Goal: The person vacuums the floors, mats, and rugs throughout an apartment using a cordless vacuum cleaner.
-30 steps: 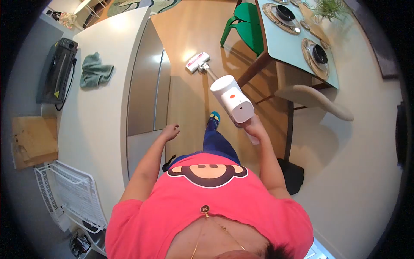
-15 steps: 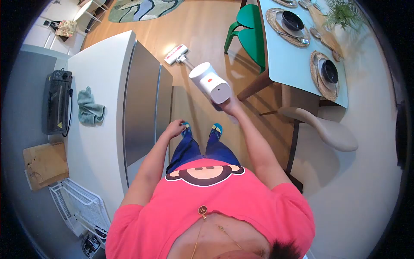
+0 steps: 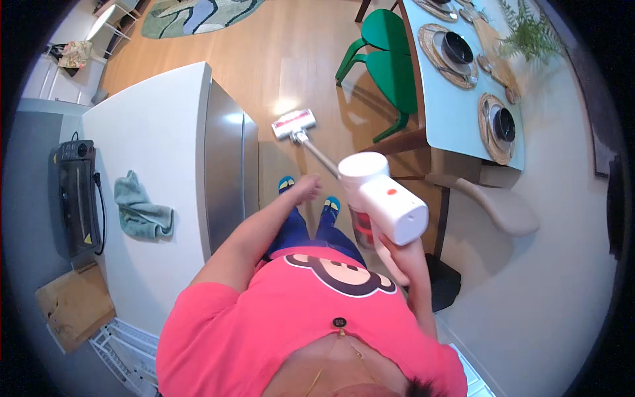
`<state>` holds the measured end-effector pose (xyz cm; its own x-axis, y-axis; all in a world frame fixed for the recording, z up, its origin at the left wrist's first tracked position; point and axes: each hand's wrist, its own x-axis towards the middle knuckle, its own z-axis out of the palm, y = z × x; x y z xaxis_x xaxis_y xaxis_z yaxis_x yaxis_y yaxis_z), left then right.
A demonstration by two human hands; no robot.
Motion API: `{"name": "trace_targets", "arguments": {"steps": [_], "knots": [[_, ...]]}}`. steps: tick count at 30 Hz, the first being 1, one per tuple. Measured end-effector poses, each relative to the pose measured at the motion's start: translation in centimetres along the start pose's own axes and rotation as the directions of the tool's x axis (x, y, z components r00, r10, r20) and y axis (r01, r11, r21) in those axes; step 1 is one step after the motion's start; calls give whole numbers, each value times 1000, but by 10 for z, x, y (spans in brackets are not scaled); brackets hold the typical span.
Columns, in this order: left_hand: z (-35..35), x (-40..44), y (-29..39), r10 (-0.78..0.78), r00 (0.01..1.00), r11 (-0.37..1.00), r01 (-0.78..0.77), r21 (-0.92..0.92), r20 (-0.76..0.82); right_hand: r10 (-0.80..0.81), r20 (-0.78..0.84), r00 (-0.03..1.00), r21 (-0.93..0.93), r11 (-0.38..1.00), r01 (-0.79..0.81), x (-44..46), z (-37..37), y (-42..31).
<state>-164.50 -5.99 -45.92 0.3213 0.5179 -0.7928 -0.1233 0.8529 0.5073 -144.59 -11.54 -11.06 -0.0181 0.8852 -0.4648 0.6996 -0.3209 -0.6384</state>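
Note:
My right hand is wrapped around the handle of a white cordless stick vacuum cleaner, near my right hip. The vacuum has a red dot on top and a clear dust bin with red parts below. Its tube slants forward to the floor head, which lies on the wooden floor in front of my feet. My left hand hangs over my feet, with nothing in it and its fingers loosely bent and slightly apart. It touches neither the vacuum nor the fridge.
A fridge stands on my left, with a green cloth and a black toaster oven nearby. On the right are a green chair, a set table and a beige chair. A patterned rug lies ahead.
My right hand has pulled the vacuum back toward my body and to the right; its floor head has come closer. My left hand has swung away from the fridge, toward the middle.

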Motion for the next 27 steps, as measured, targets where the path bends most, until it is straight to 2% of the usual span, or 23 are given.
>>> {"name": "trace_targets", "arguments": {"steps": [1,3,5,7,8,9,12,14,16,18,20,22,23,27], "knots": [[19,-15,15,-183,981,964,193,-181,70,57,-29,998,51,997,-55,-10,-1,-16],[49,-19,27,-230,953,906,285,-314,199,200,-39,979,145,970,-193,-22,-3,-45],[70,-2,24,-237,821,716,509,-477,519,371,12,929,222,905,-364,-31,-3,-65],[87,22,-8,-173,866,658,457,-599,470,369,-57,928,289,895,-338,-43,7,-52],[89,15,1,-140,886,617,427,-661,442,367,-89,926,312,893,-324,-42,13,-56],[83,10,11,-216,900,624,426,-655,380,421,-125,899,376,858,-350,-41,21,-62],[61,39,26,-185,929,702,352,-619,319,400,-105,911,474,825,-307,-22,41,-66],[41,52,53,-126,958,758,260,-599,257,335,-121,934,420,870,-257,3,55,-74],[16,85,71,-30,962,793,189,-579,273,313,-114,943,389,887,-248,32,70,-76],[-13,100,97,70,971,968,-10,-251,230,258,-203,945,443,885,-147,65,94,-62],[-27,29,159,161,981,987,-160,20,-109,270,-247,930,501,858,-116,99,115,-61],[-49,23,173,318,905,919,-368,-143,-282,219,-228,949,439,893,-101,134,124,-63],[-64,26,173,313,888,929,-360,-86,-336,227,-203,953,552,830,-80,150,127,-64],[-118,42,146,324,840,941,-332,59,-436,209,-159,965,524,846,-98,186,114,-79]]}}
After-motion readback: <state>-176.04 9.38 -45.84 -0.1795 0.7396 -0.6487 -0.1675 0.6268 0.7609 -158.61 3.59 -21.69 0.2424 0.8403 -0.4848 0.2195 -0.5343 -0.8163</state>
